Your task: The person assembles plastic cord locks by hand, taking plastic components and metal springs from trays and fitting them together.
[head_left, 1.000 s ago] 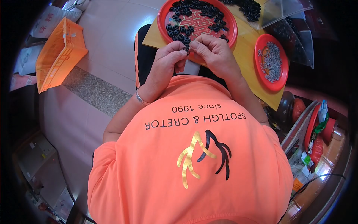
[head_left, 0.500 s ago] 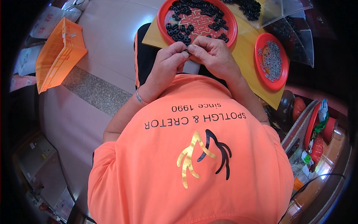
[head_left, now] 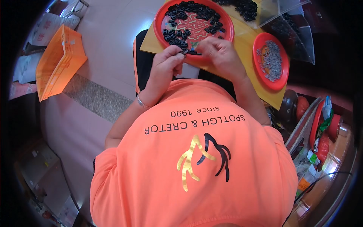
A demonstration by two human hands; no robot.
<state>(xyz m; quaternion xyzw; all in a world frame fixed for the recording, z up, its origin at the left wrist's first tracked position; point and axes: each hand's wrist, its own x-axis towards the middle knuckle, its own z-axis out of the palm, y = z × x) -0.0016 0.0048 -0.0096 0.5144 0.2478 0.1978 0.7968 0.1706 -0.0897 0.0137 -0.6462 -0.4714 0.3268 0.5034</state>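
Note:
My left hand (head_left: 166,64) is closed in a pinch on a small black plastic piece (head_left: 183,53) at the near rim of a round red tray (head_left: 156,28). Many black pieces with two holes (head_left: 177,38) lie around the inside of this tray, over a gold pattern. My right hand (head_left: 221,55) is over the near right rim, its thumb and fingers curled together. Whatever may be between those fingertips is hidden or too small to make out. A gap separates the two hands.
A smaller red tray (head_left: 281,77) of small grey metal parts (head_left: 272,58) stands on the yellow board (head_left: 270,94) to the right. Beyond it are clear plastic bins (head_left: 298,38) and more black pieces (head_left: 247,9). An orange crate (head_left: 62,64) is on the floor at left.
My right hand has come away from the left fingertips and moved right over the tray's rim. My left hand keeps its pinch on the black piece. The view has shifted slightly.

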